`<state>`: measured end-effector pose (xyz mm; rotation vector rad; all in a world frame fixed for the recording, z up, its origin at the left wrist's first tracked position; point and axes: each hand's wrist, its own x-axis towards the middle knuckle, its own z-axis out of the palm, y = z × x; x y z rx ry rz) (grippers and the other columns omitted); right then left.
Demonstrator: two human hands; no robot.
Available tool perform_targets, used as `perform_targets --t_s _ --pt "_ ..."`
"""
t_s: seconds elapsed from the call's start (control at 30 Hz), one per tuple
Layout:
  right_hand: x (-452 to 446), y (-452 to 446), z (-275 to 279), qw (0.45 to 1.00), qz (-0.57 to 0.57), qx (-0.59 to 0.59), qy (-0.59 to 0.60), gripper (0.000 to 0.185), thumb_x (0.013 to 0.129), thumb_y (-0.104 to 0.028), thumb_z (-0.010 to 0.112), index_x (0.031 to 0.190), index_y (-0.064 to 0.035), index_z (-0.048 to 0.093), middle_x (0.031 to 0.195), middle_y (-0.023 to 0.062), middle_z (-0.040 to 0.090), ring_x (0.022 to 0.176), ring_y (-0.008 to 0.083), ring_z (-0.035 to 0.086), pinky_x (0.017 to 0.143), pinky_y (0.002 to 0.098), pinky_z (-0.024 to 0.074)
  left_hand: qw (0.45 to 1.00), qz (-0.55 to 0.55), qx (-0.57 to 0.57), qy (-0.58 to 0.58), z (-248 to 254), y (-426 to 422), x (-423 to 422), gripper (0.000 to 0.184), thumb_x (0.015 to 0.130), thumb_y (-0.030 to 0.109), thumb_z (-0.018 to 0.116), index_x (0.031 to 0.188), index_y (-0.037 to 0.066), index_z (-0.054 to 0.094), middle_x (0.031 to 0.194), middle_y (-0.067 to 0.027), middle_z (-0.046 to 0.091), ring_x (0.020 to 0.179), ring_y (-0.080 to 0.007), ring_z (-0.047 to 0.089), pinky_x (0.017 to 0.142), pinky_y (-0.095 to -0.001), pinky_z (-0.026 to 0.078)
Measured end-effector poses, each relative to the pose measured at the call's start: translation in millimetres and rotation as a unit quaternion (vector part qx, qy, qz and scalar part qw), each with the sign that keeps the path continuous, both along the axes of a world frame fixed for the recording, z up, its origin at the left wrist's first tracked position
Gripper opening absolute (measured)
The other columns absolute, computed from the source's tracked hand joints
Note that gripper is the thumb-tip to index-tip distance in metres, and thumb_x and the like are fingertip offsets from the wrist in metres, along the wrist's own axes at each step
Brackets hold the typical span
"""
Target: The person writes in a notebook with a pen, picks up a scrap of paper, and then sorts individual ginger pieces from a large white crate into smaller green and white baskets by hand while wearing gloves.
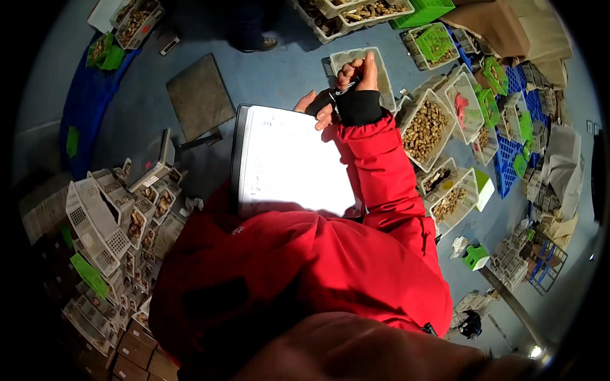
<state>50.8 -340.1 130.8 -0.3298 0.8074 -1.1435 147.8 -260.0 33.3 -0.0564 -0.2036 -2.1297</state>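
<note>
An open notebook (pixel 289 162) with a dark cover edge lies in front of my red jacket, with faint handwriting down the left of its bright page. My left hand (pixel 314 109) is closed at the notebook's upper right corner; its arm is hidden. A dark, narrow object (pixel 323 103) shows between its fingers, of a kind I cannot make out. Just beyond, my right hand (pixel 359 73) comes out of a black cuff, fingers curled and thumb raised. Something small, dark and whitish shows at its palm, too unclear to name.
A crate of small brownish pieces, perhaps mushrooms (pixel 424 132), stands at the right among several crates. A pale crate (pixel 379 60) sits behind my right hand. A flat metal platform (pixel 201 95) is on the floor. Stacked crates (pixel 95 219) fill the left. Another person's shoe (pixel 262 44) shows at the top.
</note>
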Motion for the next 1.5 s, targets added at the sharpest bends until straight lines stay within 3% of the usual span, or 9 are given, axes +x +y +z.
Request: perform_targets --t_s 0.67,0.7,0.73,0.77,0.8,0.87,1.1,1.17,1.5 --pt "26 25 -21 0.988 0.139 0.020 -0.057 0.036 0.088 -0.042 0.051 0.067 -0.0145 0.039 0.051 -0.0017 0.034 0.040 0.0096 0.026 0.039 0.0256 0.0251 0.980 0.133 -0.106 0.100 -15 55 6 0.062 0.089 0.059 0.027 0.085 0.003 0.055 0.056 -0.0042 0.048 0.054 -0.0144 0.050 0.057 -0.0248 0.041" --pt "24 27 -28 0.983 0.161 0.028 -0.079 0.037 0.087 -0.042 0.051 0.066 -0.0153 0.039 0.052 -0.0027 0.032 0.040 0.0094 0.024 0.040 0.0251 0.0238 0.941 0.299 0.157 -0.012 9 84 1 0.052 0.091 0.054 0.029 0.090 0.007 0.053 0.058 -0.0006 0.046 0.047 -0.0112 0.042 0.046 -0.0235 0.036" --pt "10 18 -51 0.946 0.305 -0.060 -0.091 0.038 0.087 -0.043 0.051 0.064 -0.0158 0.038 0.055 -0.0038 0.031 0.042 0.0094 0.024 0.042 0.0241 0.0248 0.933 0.352 0.079 0.010 12 107 3 0.051 0.093 0.050 0.026 0.095 0.007 0.053 0.058 0.0003 0.045 0.048 -0.0107 0.042 0.049 -0.0240 0.037" --pt "10 47 -41 0.973 0.225 -0.048 -0.032 0.039 0.088 -0.043 0.050 0.063 -0.0163 0.037 0.056 -0.0042 0.029 0.044 0.0089 0.024 0.043 0.0234 0.0250 0.918 0.395 0.002 0.029 12 129 1 0.051 0.095 0.046 0.023 0.101 0.007 0.053 0.059 0.0012 0.044 0.049 -0.0101 0.041 0.052 -0.0245 0.038" --pt "-4 31 -79 0.898 0.384 -0.111 -0.186 0.035 0.089 -0.040 0.050 0.066 -0.0162 0.038 0.057 -0.0042 0.030 0.047 0.0084 0.025 0.043 0.0228 0.0257 0.901 0.432 0.001 0.039 6 153 -2 0.050 0.096 0.044 0.021 0.100 0.006 0.053 0.058 0.0012 0.043 0.049 -0.0097 0.041 0.053 -0.0241 0.038" --pt "-1 50 -80 0.943 0.326 -0.016 -0.060 0.030 0.089 -0.038 0.050 0.071 -0.0140 0.046 0.059 -0.0032 0.041 0.047 0.0076 0.031 0.044 0.0216 0.0279 0.866 0.497 0.004 0.062 -4 184 -12 0.049 0.097 0.040 0.017 0.099 0.006 0.053 0.057 0.0012 0.041 0.049 -0.0089 0.040 0.055 -0.0233 0.037" --pt "-22 46 -228 0.816 0.567 0.031 -0.106 0.030 0.088 -0.034 0.052 0.072 -0.0096 0.049 0.063 -0.0013 0.044 0.053 0.0099 0.039 0.052 0.0244 0.0363 0.755 0.647 -0.032 0.103 -3 260 -64 0.047 0.097 0.040 0.023 0.094 0.005 0.054 0.058 0.0020 0.039 0.050 -0.0113 0.039 0.066 -0.0266 0.038" --pt "-19 61 -216 0.814 0.511 0.270 -0.061 0.027 0.087 -0.035 0.053 0.077 -0.0097 0.052 0.067 -0.0007 0.049 0.056 0.0099 0.043 0.054 0.0251 0.0387 0.712 0.696 0.019 0.093 21 274 -80 0.046 0.097 0.040 0.024 0.094 0.006 0.054 0.058 0.0020 0.039 0.050 -0.0114 0.039 0.067 -0.0269 0.037" --pt "29 113 -141 0.650 0.719 0.228 -0.091 0.023 0.086 -0.028 0.057 0.079 -0.0069 0.055 0.073 0.0038 0.055 0.058 0.0134 0.050 0.053 0.0263 0.0457 0.529 0.846 -0.022 0.070 77 339 -198 0.042 0.096 0.040 0.028 0.089 0.010 0.056 0.057 0.0034 0.037 0.051 -0.0089 0.036 0.068 -0.0248 0.037"
